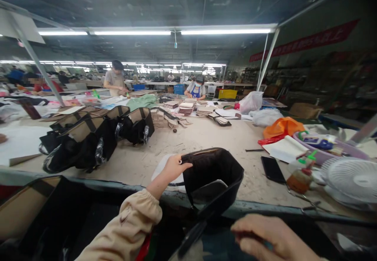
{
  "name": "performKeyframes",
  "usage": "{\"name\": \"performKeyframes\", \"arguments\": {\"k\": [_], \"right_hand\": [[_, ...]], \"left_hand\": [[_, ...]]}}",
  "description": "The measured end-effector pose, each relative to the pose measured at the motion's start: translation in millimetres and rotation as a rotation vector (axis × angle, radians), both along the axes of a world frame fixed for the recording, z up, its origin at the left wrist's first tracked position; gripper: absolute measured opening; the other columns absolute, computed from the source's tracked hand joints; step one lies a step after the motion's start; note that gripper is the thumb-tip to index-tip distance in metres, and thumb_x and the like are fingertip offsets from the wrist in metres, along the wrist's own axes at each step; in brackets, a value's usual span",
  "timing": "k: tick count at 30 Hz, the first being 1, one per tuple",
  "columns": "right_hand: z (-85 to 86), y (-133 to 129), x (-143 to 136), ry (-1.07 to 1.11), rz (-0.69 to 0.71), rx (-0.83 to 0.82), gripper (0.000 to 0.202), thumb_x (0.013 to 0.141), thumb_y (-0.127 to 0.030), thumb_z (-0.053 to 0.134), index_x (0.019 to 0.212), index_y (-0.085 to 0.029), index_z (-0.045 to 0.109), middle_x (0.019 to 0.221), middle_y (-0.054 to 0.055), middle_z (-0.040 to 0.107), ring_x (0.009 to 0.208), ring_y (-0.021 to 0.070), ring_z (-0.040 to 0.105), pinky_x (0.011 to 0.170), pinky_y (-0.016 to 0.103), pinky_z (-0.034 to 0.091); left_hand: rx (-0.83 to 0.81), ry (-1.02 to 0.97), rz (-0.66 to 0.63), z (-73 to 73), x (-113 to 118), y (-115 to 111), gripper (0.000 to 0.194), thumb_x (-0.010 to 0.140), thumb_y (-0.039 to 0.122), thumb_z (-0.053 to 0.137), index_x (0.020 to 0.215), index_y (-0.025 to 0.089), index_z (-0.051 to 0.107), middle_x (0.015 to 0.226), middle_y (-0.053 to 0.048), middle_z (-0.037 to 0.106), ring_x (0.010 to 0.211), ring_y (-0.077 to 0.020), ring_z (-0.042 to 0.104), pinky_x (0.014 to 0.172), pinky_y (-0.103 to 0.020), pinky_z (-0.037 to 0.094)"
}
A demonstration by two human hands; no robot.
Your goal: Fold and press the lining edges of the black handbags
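- The left hand (171,168) pinches the left rim of an open-topped black bag (234,186), thumb on the inner side and the fingers mostly hidden behind the rim.
- The black bag stands at the near edge of the worktable (203,137), its opening tilted toward the wearer, with a dark strap (191,239) hanging below it.
- The right hand (266,233), slightly blurred, is near the bag's lower right, apart from it; its fingers curl toward the thumb, and whether they hold anything cannot be told.
- A black smartphone (272,169) lies right of the bag, near a white fan (350,178).
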State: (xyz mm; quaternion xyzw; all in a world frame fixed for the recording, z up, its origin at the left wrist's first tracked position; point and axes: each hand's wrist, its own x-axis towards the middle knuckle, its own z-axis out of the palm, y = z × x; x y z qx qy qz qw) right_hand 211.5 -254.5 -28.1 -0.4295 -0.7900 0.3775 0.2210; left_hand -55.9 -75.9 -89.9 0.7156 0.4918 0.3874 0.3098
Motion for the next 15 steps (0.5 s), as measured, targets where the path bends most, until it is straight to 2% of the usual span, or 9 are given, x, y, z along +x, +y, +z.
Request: {"name": "performKeyframes", "arguments": {"k": [3,6,10,15], "right_hand": [[13.6,40,0,-0.077,-0.236,0.344,0.019,0.086,-0.035,0.055,0.100,-0.028,0.065,0.097,0.004,0.068,0.086,0.0197,0.063,0.075,0.030,0.052],[17.0,80,-7,-0.136,-0.299,0.557,0.020,0.087,-0.030,0.054,0.104,-0.023,0.063,0.102,0.005,0.066,0.085,0.0174,0.063,0.075,0.029,0.051],[11.3,119,-22,-0.256,-0.238,0.620,0.023,0.086,-0.026,0.057,0.108,-0.022,0.061,0.107,0.005,0.063,0.081,0.0152,0.062,0.072,0.028,0.051],[-0.7,141,-33,-0.343,-0.207,0.674,0.021,0.088,-0.027,0.054,0.107,-0.022,0.061,0.104,0.004,0.061,0.087,0.0164,0.061,0.080,0.030,0.048]], "left_hand": [[0.029,-0.007,0.055,5.2,8,-5,0.031,0.070,0.023,0.068,0.100,0.015,0.068,0.096,-0.006,0.071,0.089,-0.0205,0.063,0.082,-0.031,0.049],[0.042,-0.013,0.066,12.9,16,-11,0.034,0.071,0.026,0.068,0.104,0.017,0.066,0.100,-0.005,0.070,0.092,-0.0202,0.062,0.087,-0.032,0.048],[0.024,-0.019,0.061,17.2,27,-15,0.028,0.074,0.025,0.065,0.100,0.018,0.066,0.098,-0.002,0.070,0.094,-0.0191,0.062,0.088,-0.030,0.047],[0.036,0.007,0.071,11.4,37,-17,0.024,0.077,0.025,0.061,0.101,0.020,0.063,0.093,0.001,0.068,0.088,-0.0168,0.061,0.081,-0.027,0.047]]}}
